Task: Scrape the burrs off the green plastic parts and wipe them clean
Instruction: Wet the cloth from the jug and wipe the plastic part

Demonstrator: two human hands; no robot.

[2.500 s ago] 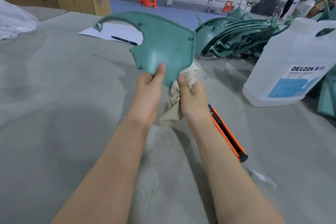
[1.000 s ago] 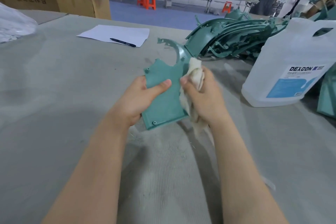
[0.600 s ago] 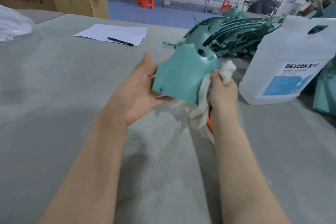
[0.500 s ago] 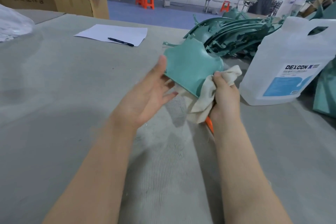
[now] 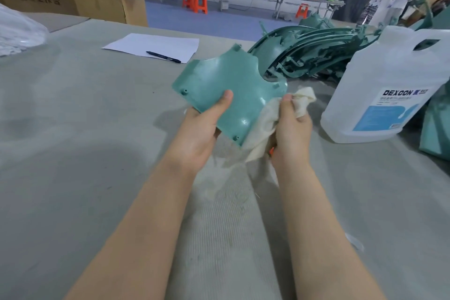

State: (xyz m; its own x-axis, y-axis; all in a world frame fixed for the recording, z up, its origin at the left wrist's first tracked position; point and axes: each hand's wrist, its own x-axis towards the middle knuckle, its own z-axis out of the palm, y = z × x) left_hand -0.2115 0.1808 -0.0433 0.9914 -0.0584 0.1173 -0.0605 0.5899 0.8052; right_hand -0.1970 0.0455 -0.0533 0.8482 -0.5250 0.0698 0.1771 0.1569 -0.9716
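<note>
Head view looks down on a wide grey table (image 5: 73, 129) that carries everything. At its far right edge lies a heap of green plastic parts (image 5: 309, 53), and just in front of that heap stands a white jug (image 5: 387, 95) with a blue label. A sheet of paper (image 5: 155, 46) with a pen (image 5: 163, 57) on it lies well apart, to the far left.

Held above the table between both arms is one green part (image 5: 226, 95), its smooth face up. Its long axis runs from the near right corner up toward the far left. The left hand (image 5: 197, 134) grips its near left edge, thumb on top and fingers hidden beneath. The right hand (image 5: 291, 129) is closed round a bunched cream cloth (image 5: 265, 124), which touches the part's right edge and hangs below it.

So the unwiped face lies to the left of the cloth grip, and I judge the next stroke runs leftward across it. The left thumb rests on that face and would stand in the way. A sliver of orange tool (image 5: 271, 151) shows under the right hand; the rest is hidden.
</note>
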